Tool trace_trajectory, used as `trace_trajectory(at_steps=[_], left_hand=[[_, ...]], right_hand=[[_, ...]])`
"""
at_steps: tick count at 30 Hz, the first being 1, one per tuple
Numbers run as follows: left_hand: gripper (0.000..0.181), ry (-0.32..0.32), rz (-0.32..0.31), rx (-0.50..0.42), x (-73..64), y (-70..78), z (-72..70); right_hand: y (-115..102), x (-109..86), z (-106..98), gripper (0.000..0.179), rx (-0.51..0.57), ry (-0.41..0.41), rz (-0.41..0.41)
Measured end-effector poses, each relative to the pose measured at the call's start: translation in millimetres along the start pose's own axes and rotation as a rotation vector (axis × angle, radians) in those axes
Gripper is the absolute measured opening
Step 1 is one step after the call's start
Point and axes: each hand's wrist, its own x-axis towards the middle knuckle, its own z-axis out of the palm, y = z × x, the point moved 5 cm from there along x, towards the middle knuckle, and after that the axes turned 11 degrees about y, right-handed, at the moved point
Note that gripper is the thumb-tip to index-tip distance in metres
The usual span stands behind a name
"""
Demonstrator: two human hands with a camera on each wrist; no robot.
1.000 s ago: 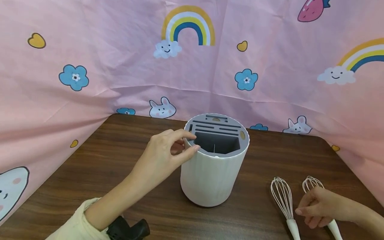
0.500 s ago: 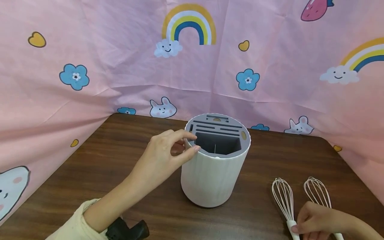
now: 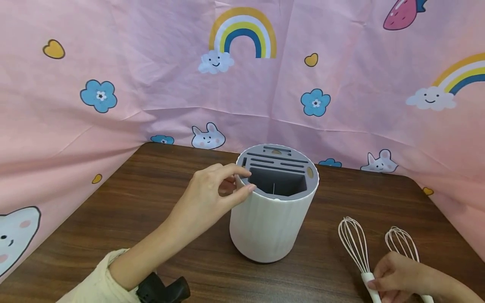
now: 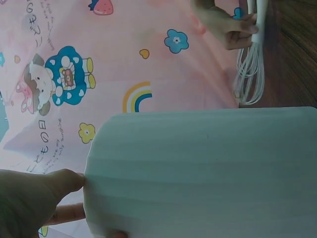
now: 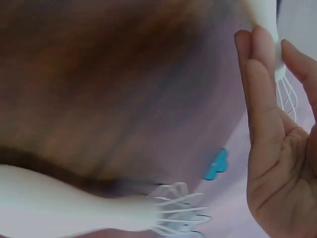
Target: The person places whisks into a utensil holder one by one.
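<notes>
My left hand [image 3: 212, 189] pinches the left rim of a white, ribbed utensil holder [image 3: 265, 231] with a grey slotted insert. In the left wrist view the thumb [image 4: 67, 182] touches the edge of the holder's pale wall [image 4: 198, 168]. At the lower right, my right hand [image 3: 401, 275] pinches the white handle [image 3: 369, 286] of the nearer whisk between thumb and fingers. The right wrist view shows that handle [image 5: 262, 15] between the fingertips, its wires partly behind the hand. A second whisk [image 5: 74, 203] lies to the right, partly hidden by my right hand in the head view.
The dark wooden table [image 3: 170, 202] carries all of this. A pink patterned cloth [image 3: 170, 75] hangs around its back and sides. A black device [image 3: 163, 290] is strapped at my left wrist.
My right hand has moved down from above the second whisk to the nearer whisk's handle and gripped it. That whisk has shifted slightly up and left. The left hand stays on the rim.
</notes>
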Motion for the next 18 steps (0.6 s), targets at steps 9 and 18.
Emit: trace_trajectory(at_steps=[9, 18], left_hand=[[0.023, 0.003, 0.005, -0.013, -0.1, 0.8, -0.1], [0.023, -0.001, 0.007, -0.02, 0.2, 0.3, -0.8]], right_hand=[[-69, 7.7, -11, 0.014, -0.094, 0.064, -0.151], [-157, 6.1, -23, 0.013, -0.243, 0.134, -0.322]])
